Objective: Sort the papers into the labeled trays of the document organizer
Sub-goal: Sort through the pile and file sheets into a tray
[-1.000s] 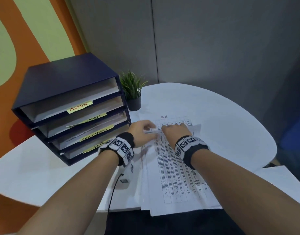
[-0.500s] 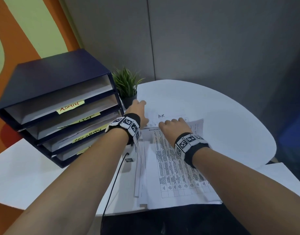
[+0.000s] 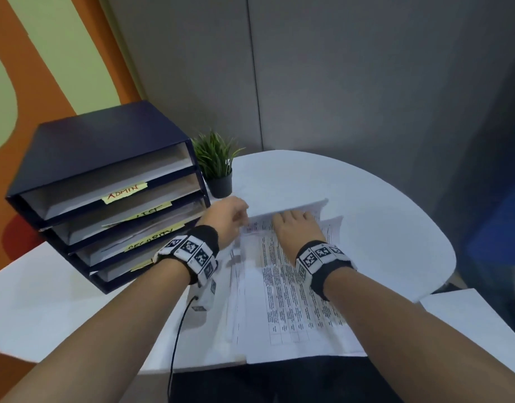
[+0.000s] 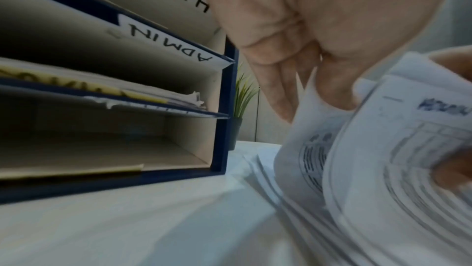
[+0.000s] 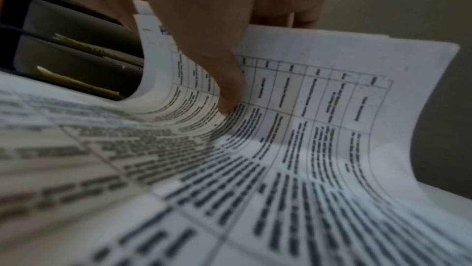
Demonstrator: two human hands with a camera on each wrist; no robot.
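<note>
Papers (image 3: pixel 291 303) lie in a loose stack on the white table (image 3: pixel 366 228), just right of the dark blue document organizer (image 3: pixel 105 181), with printed tables facing up. The far end of the top sheets (image 3: pixel 291 209) is curled upward off the stack. The left hand (image 3: pixel 225 221) sits at the far left corner of the stack, beside the organizer's right wall; in the left wrist view its fingers (image 4: pixel 332 88) pinch the lifted corner of a sheet. The right hand (image 3: pixel 297 228) lies on the stack at the raised edge, and the right wrist view shows its thumb (image 5: pixel 227 88) pressing on the printed face where the sheets bend up, with the other fingers behind the curl, so it grasps the lifted sheets. The organizer has four stacked trays, each with a yellow tape label: the top reads ADMIN (image 3: pixel 124 193), the third SECURITY (image 3: pixel 151 237), the second is only partly legible and the lowest is hidden behind the left wrist. Papers already lie in the middle trays. A small potted plant (image 3: pixel 217 164) stands on the table behind the organizer's right corner.
</note>
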